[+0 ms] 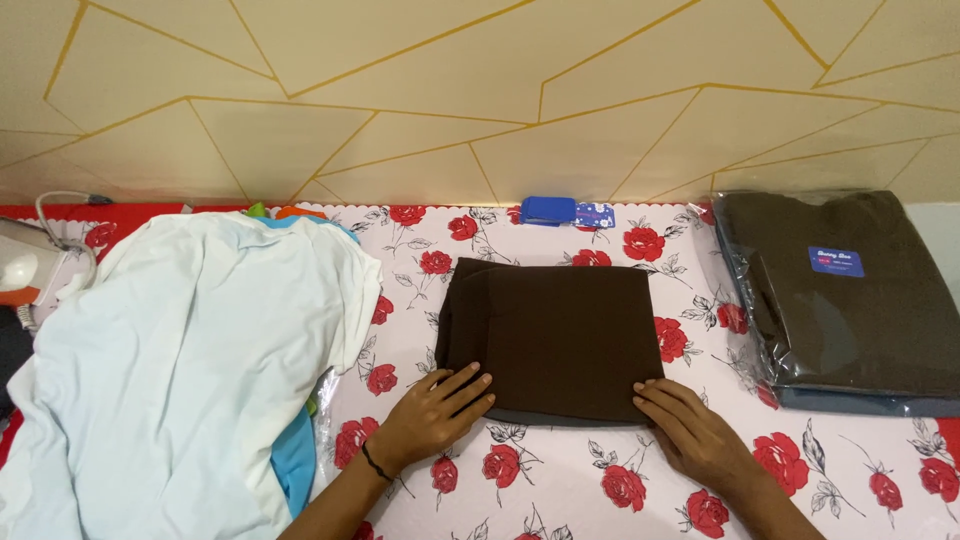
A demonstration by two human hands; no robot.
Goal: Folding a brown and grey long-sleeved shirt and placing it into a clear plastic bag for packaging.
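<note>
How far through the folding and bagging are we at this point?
Done: a stack of dark garments lies sealed in clear plastic bags at the right. In hand: a brown garment is folded into a neat rectangle, with the left hand and right hand flat at its near corners; it is not bagged. Left: a heap of white and blue clothes lies unfolded at the left.

Both forearms are bare, no sleeves showing anywhere in the head view. The left hand has a thin dark band around the wrist, looks like a simple cord or bangle, hard to tell which. The right hand wears nothing at all: no ring, no watch, no glove, and the nails on both look short and plain.
</note>
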